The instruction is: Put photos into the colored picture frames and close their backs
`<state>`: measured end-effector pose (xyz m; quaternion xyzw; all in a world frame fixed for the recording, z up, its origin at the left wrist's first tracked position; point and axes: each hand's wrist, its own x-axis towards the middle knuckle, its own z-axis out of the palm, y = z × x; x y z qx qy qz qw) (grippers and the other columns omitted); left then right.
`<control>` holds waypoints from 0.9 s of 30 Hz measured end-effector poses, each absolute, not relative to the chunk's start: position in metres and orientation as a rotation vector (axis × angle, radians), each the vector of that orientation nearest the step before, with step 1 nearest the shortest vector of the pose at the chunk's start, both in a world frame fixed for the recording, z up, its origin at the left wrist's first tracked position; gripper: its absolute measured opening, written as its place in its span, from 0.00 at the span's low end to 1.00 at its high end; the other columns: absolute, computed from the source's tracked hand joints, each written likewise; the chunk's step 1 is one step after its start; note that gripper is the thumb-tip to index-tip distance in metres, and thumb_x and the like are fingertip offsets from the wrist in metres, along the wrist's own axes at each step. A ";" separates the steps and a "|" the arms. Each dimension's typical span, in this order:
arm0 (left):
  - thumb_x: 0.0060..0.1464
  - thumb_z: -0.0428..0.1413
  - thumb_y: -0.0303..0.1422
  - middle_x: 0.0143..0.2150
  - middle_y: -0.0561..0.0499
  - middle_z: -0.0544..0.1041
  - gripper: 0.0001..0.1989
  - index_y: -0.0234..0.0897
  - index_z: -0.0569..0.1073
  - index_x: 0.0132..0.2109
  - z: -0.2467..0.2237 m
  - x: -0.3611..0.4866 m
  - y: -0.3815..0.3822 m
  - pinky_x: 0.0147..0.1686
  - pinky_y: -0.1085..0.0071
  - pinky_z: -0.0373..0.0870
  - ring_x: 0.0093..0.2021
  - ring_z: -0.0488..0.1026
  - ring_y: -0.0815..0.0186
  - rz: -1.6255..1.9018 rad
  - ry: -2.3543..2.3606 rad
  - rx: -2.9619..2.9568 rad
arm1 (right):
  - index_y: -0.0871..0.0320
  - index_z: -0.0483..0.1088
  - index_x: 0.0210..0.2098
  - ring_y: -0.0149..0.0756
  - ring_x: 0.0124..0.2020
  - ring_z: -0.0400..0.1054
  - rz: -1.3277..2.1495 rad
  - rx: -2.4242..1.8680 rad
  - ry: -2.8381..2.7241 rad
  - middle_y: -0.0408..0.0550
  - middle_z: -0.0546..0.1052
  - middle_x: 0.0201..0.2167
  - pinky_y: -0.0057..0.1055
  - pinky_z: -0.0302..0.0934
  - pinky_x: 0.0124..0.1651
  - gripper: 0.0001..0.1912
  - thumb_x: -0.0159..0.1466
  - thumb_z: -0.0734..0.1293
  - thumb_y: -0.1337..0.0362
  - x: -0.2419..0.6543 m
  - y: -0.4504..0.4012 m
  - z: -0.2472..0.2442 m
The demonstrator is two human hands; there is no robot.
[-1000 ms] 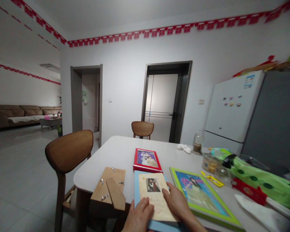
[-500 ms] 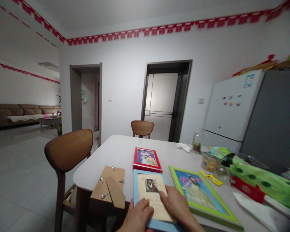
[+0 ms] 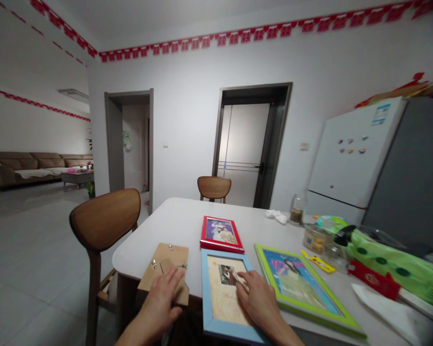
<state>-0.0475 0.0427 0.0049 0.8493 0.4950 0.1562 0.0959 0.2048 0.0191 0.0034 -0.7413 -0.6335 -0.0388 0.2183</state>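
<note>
1. Left hand: palm down, fingers spread, lying flat on the hardboard frame back and its easel strut. No visible grip.
2. Right hand: fingers loosely curled, tips at the right edge of the small photo print. Contact looks likely; pinch or plain touch, cannot tell from this view.
3. Blue picture frame: flat, face up, at the near edge of the white table. Long axis points straight away from the person. Cream paper mount sits inside it, with the print toward its far end.
4. Key relation: the print lies forward and left of the right hand's knuckles, and the right hand is the nearer one, already over it. The left hand is on the far side of the frame's left bar, so that bar separates it from the print.
5. Frame back: just left of the blue frame, not touching, overhanging nothing visible. Its long axis is hard to call, as the hand covers part of it.
6. Around: red picture frame beyond the blue one; lime-green picture frame to the right, with a portrait inside; yellow tag past its far corner; green polka-dot bag along the right edge.
</note>
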 end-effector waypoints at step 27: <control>0.56 0.40 0.26 0.58 0.45 0.55 0.20 0.35 0.57 0.56 -0.013 0.063 0.013 0.54 0.64 0.51 0.58 0.49 0.60 0.569 1.167 2.590 | 0.57 0.68 0.43 0.41 0.41 0.66 0.280 -1.862 -1.819 0.50 0.74 0.40 0.32 0.58 0.46 0.23 0.47 0.61 0.62 0.229 -0.024 0.028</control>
